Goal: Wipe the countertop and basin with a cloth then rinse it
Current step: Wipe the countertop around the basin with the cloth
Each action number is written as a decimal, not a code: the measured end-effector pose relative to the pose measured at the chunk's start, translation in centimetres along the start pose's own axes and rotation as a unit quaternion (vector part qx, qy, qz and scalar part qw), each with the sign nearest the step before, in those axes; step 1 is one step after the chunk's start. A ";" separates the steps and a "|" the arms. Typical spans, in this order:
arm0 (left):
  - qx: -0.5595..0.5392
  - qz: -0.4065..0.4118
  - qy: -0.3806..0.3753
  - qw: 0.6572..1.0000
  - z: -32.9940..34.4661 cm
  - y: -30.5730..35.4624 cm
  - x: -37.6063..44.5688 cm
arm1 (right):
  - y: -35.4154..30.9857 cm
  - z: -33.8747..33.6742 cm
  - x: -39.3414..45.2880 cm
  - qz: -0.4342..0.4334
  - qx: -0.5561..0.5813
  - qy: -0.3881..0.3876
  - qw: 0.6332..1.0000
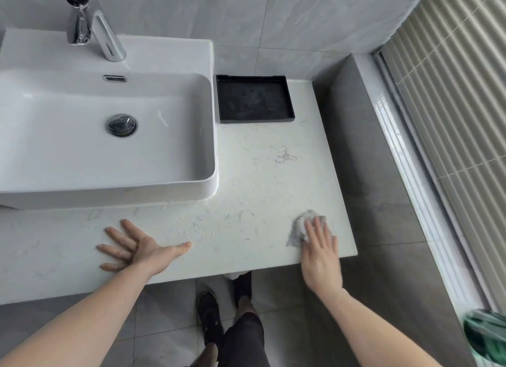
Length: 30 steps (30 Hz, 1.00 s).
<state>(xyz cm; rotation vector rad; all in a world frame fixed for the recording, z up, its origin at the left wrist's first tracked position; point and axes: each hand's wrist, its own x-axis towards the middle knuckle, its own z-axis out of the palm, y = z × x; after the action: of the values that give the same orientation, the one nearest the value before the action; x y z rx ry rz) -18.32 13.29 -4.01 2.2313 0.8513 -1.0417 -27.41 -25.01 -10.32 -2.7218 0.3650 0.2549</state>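
Wiping is best done with the cloth [302,228] pressed flat under the right hand [320,253], fingers straight. The left hand [137,247] is spread empty on the bench [260,175]; smears at 12 o'clock of the cloth are covered by overlapping strokes.

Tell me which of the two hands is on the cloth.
The right hand, near the countertop's front right corner, presses flat on the grey cloth. The left hand lies spread, palm up, on bare countertop in front of the basin, with nothing under it.

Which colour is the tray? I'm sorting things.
Black tray, clearest in the head view.
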 end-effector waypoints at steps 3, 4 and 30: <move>-0.005 0.002 0.001 1.000 -0.1 0.1 0.0 | 3.5 -3.2 1.3 0.124 0.053 0.030 0.990; -0.008 0.003 0.001 1.000 -0.1 0.1 0.0 | 3.6 -4.2 1.7 0.151 0.070 0.050 0.985; -0.005 0.002 0.001 1.000 0.2 0.0 0.3 | -2.2 0.6 2.3 0.019 -0.026 0.009 0.999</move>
<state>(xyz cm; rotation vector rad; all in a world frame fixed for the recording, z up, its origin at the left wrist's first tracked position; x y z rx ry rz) -18.20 13.25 -4.34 2.2257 0.8518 -1.0314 -24.64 -23.31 -10.61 -2.7727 0.4216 0.2540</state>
